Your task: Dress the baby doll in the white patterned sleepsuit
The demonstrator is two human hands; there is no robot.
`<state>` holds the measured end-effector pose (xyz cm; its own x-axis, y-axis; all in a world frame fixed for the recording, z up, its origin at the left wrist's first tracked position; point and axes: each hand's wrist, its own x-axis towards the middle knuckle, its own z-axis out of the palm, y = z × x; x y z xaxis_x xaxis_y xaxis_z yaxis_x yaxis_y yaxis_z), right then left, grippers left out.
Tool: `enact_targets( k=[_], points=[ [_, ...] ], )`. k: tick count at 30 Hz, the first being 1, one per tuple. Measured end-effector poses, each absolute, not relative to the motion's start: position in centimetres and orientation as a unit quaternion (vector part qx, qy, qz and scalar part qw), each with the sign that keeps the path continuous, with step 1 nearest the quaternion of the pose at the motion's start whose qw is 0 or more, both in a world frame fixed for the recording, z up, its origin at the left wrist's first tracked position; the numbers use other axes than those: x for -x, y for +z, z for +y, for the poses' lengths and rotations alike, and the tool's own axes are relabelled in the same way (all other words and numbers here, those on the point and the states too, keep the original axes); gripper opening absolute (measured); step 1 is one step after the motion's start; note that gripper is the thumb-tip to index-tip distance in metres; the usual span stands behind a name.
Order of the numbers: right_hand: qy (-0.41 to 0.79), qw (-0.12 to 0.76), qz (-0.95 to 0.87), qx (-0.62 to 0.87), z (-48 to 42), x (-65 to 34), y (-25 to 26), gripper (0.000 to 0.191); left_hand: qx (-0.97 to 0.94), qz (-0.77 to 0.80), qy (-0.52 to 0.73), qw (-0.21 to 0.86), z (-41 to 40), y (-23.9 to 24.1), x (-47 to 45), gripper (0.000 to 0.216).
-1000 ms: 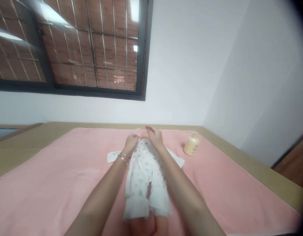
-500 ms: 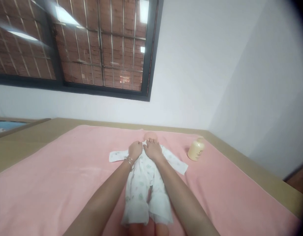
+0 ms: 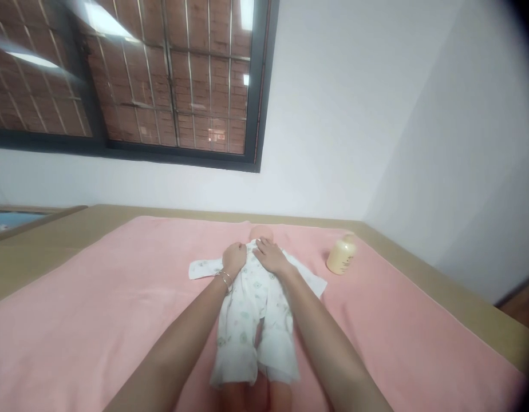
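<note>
Right hand [image 3: 271, 257] has lowered onto outfit [image 3: 255, 292]; bottle [image 3: 342, 256] stands apart.

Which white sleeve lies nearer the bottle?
The sleeve on the picture's right, on the same side as the bottle; the other sleeve points left.

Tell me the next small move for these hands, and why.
Probably slide the right hand gently outward, smoothing the upper front of the white printed outfit: its fingers lie extended there, the left hand is curled on the opposite side, and both sleeves already lie spread sideways.
</note>
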<state>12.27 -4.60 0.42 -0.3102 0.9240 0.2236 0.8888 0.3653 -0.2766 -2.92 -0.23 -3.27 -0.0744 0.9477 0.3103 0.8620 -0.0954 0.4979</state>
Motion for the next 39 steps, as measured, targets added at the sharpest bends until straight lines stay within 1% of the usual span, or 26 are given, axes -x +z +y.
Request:
enact_targets(
  k=[2, 3, 6, 8, 11, 13, 15, 17, 20, 23, 27, 29, 32, 35, 39],
  points=[
    [0.042, 0.166, -0.792, 0.585, -5.0, -11.6, 0.4, 0.061, -0.675, 0.67, 0.299, 0.073, -0.3, -3.3, 2.9, 0.037],
    [0.034, 0.164, -0.803, 0.572, -5.3, -11.2, 0.5, 0.061, -0.675, 0.672, 0.297, 0.076, -0.3, -3.3, 3.0, 0.037],
    [0.018, 0.17, -0.864, 0.474, -6.0, -10.2, 1.0, 0.051, -0.68, 0.669, 0.291, 0.078, -0.4, -3.4, 3.1, 0.035],
    [0.014, 0.174, -0.876, 0.449, -6.1, -10.0, 1.2, 0.047, -0.686, 0.662, 0.294, 0.073, -0.4, -3.5, 3.1, 0.036],
    [0.014, 0.16, -0.84, 0.518, -5.9, -10.0, 1.1, 0.049, -0.685, 0.658, 0.304, 0.073, -0.5, -3.4, 3.0, 0.036],
    [0.023, 0.139, -0.808, 0.572, -6.2, -10.0, 1.0, 0.054, -0.679, 0.665, 0.301, 0.077, -0.5, -3.2, 2.9, 0.035],
    [0.029, 0.125, -0.803, 0.581, -6.6, -9.9, 1.1, 0.058, -0.674, 0.673, 0.292, 0.082, -0.5, -2.9, 2.8, 0.034],
    [0.044, 0.128, -0.836, 0.532, -6.9, -9.9, 1.4, 0.053, -0.672, 0.677, 0.286, 0.088, -0.6, -2.8, 2.9, 0.033],
    [0.081, 0.157, -0.875, 0.452, -6.2, -10.5, 1.4, 0.046, -0.678, 0.668, 0.292, 0.091, -0.7, -2.9, 3.0, 0.034],
    [0.089, 0.193, -0.852, 0.478, -4.8, -12.0, 1.1, 0.044, -0.682, 0.661, 0.306, 0.069, -0.6, -3.2, 2.9, 0.036],
    [0.1, 0.194, -0.823, 0.524, -4.9, -12.9, 1.5, 0.046, -0.677, 0.665, 0.309, 0.064, -0.5, -3.3, 2.8, 0.038],
    [0.139, 0.184, -0.843, 0.486, -6.0, -12.5, 2.4, 0.049, -0.678, 0.663, 0.308, 0.077, -0.5, -3.4, 2.9, 0.034],
    [0.192, 0.177, -0.875, 0.408, -7.2, -11.5, 3.5, 0.052, -0.689, 0.651, 0.305, 0.092, -0.5, -3.5, 3.2, 0.023],
    [0.151, 0.163, -0.881, 0.418, -6.8, -10.9, 3.2, 0.052, -0.697, 0.64, 0.313, 0.083, -0.5, -3.5, 3.3, 0.024],
    [0.071, 0.166, -0.839, 0.514, -5.4, -11.0, 1.7, 0.053, -0.683, 0.659, 0.305, 0.08, -0.4, -3.4, 3.0, 0.032]
  ],
)
